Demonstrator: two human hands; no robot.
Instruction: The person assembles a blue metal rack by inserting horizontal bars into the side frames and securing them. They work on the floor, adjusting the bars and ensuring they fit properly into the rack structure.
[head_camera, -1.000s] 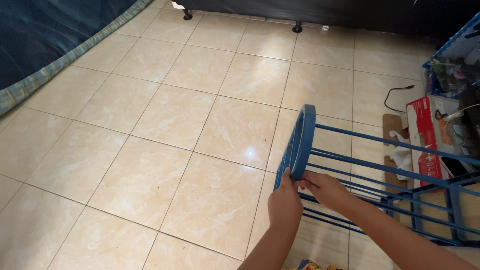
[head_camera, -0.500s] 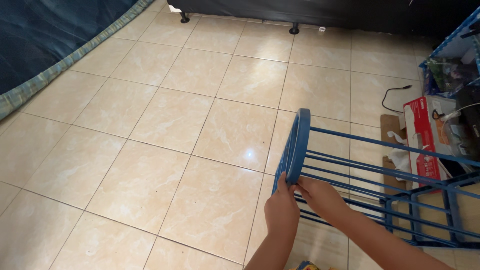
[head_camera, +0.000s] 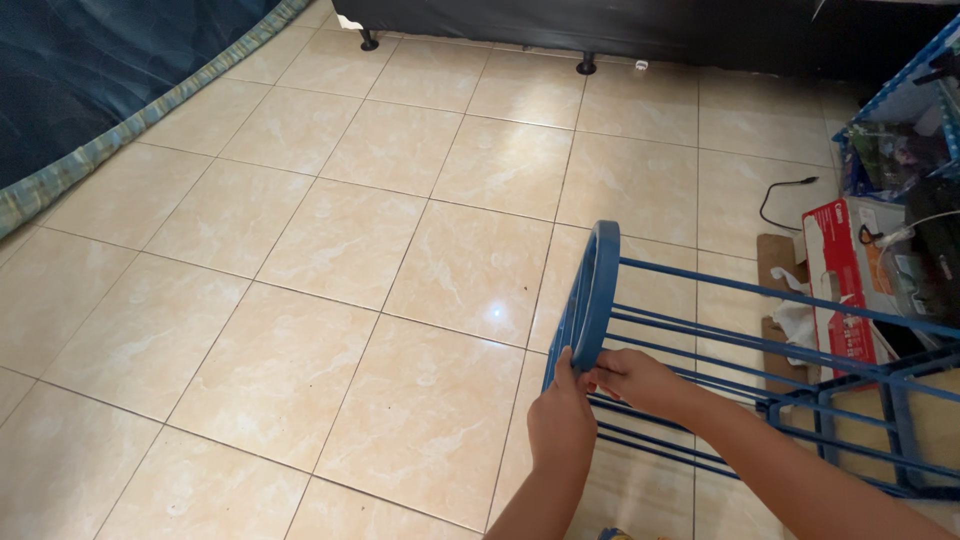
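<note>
A blue metal rack (head_camera: 760, 345) made of thin rods lies on its side on the tiled floor, its rounded end frame (head_camera: 596, 290) standing upright toward me. My left hand (head_camera: 560, 420) grips the lower edge of that end frame from the left. My right hand (head_camera: 640, 382) pinches the same lower edge from the right, fingertips touching the frame where the rods meet it. Both forearms reach in from the bottom of the view.
A dark blue mattress with a patterned border (head_camera: 110, 125) lies at the upper left. Black furniture on small feet (head_camera: 585, 68) runs along the back. At the right are a red and white box (head_camera: 845, 280), a black cable (head_camera: 785, 190) and a blue crate of clutter (head_camera: 900, 130).
The view has shifted slightly and the rack's end frame sits a little lower and more to the left. My hands keep their hold, the right fingers moved a bit along the frame.
</note>
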